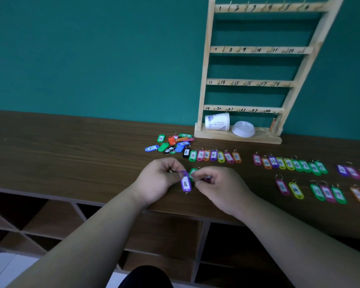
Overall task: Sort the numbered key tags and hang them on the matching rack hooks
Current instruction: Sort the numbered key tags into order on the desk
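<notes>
My left hand (pixel 160 179) pinches a purple key tag marked 8 (pixel 185 182) by its top end, just above the dark wooden counter. My right hand (pixel 218 186) pinches a green tag (pixel 192 173) right beside it; part of a further tag shows under its fingers. A row of tags numbered 1 to 8 (pixel 212 156) lies behind the hands. An unsorted heap of tags (pixel 172 143) sits left of that row. More rows of tags (pixel 289 164) lie to the right. The wooden rack (pixel 256 50) with numbered hooks leans on the teal wall.
A tipped paper cup (pixel 217 122) and a white lid (pixel 243 128) rest on the rack's base. An orange tag (pixel 273 122) hangs at the rack's lower right. Open shelf compartments (pixel 50 221) lie under the counter's front edge.
</notes>
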